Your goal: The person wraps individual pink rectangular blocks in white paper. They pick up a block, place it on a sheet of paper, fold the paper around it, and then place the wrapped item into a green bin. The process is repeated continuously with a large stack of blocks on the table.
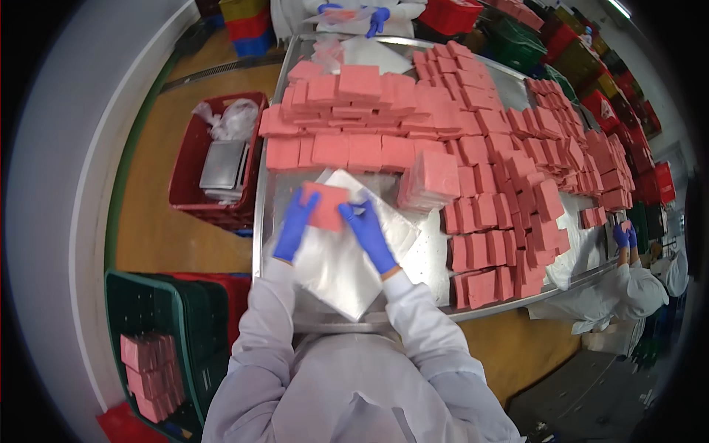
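My left hand [296, 230], in a blue glove, grips a square pink slab [324, 207] by its left side. At the slab's right edge is my right hand [370, 232], also gloved in blue; its fingertips are blurred, and whether they pinch anything is unclear. Beneath both hands, a pile of clear plastic sheets or bags [343, 271] lies askew on the metal table [310, 326]. A stack of pink slabs in clear wrap [429, 180] stands just beyond my right hand.
Rows of pink slabs [349, 152] cover the table's far side and right. A red crate [180, 194] with metal plates [221, 166] stands left; a green crate [180, 299] holds wrapped slabs [149, 374]. Co-workers' gloved hands show opposite [378, 21] and at far right [623, 237].
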`<state>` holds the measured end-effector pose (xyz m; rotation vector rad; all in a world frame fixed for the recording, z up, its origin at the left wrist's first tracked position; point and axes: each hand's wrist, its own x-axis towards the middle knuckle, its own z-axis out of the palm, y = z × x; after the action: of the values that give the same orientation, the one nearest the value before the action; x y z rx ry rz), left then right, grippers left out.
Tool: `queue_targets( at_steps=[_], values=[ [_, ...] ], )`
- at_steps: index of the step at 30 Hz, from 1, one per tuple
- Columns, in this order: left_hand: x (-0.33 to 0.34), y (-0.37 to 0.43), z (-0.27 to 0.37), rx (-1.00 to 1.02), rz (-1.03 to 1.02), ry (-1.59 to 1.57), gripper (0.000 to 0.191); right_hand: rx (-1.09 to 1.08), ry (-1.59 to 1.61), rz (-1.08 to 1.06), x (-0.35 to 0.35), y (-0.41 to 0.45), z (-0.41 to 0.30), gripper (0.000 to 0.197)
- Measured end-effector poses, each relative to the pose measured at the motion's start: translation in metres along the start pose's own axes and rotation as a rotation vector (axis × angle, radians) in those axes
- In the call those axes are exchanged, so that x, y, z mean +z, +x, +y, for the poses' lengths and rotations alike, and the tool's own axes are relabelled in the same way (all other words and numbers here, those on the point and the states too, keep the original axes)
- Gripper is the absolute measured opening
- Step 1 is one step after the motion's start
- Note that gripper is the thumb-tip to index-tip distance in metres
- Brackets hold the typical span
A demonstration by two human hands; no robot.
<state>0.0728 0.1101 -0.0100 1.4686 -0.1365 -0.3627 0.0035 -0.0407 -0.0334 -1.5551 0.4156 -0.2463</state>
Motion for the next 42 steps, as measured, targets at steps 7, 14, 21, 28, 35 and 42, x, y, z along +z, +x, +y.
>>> queue_targets(
  at_steps=[7,14,21,28,35,42],
  values=[
    [0.007,-0.136,-0.058,0.091,-0.329,0.369,0.027,-0.111,0.492,-0.094,0.013,-0.046,-0.111,0.038],
    [0.008,-0.159,-0.058,0.556,-0.532,1.139,0.014,0.261,-0.122,-0.211,-0.022,-0.048,0.017,0.061],
    [0.007,-0.119,-0.018,0.073,-0.266,0.483,0.018,-0.401,-0.848,-0.455,-0.044,-0.109,0.021,0.039],
    [-0.014,-0.017,-0.044,0.432,-0.041,0.854,0.025,-0.370,-0.969,0.021,-0.055,-0.087,0.030,0.016],
    [0.037,-0.058,-0.065,0.447,0.039,1.190,0.040,-0.277,-0.756,0.040,-0.048,-0.077,0.062,0.041],
    [0.035,-0.063,-0.058,0.489,0.051,1.200,0.048,-0.047,-0.477,0.155,-0.035,-0.023,0.041,0.061]
  ],
)
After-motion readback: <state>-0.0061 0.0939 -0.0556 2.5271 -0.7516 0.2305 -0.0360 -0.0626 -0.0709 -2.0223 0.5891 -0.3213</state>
